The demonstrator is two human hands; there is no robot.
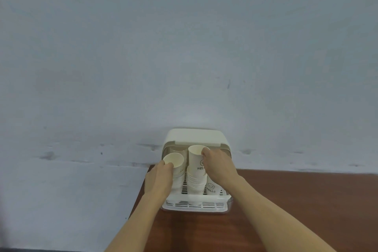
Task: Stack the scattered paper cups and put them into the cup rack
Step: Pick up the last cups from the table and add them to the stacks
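well, the word "hello" is printed in dark letters under a little smiley face on the paper cups. you can read it on the top cup (197,158) that the right hand (217,164) holds, though the hand covers the end of the word. you can read it again on a single cup (211,187) standing at the right side of the cup rack (194,203). the cup on the left also has some letters, but they are too small to read.

the right hand is curled around the top cup, with fingers over its rim and side. that cup sits on a middle stack (195,185) of cups, which stands on the slotted floor of the rack.

the left hand (158,180) is closed around a left stack (177,170) of cups, thumb near the rim of the top one. this stack tilts a little toward the person. its open mouth shows a pale inside. i cannot tell if its bottom touches the rack floor, because the hand hides it.

the rack is white, with a cream lid (194,136) lifted up at the back. it stands on the brown bench (286,200), at the back left corner, close against the pale wall (184,47). all the cups seen are inside the rack.
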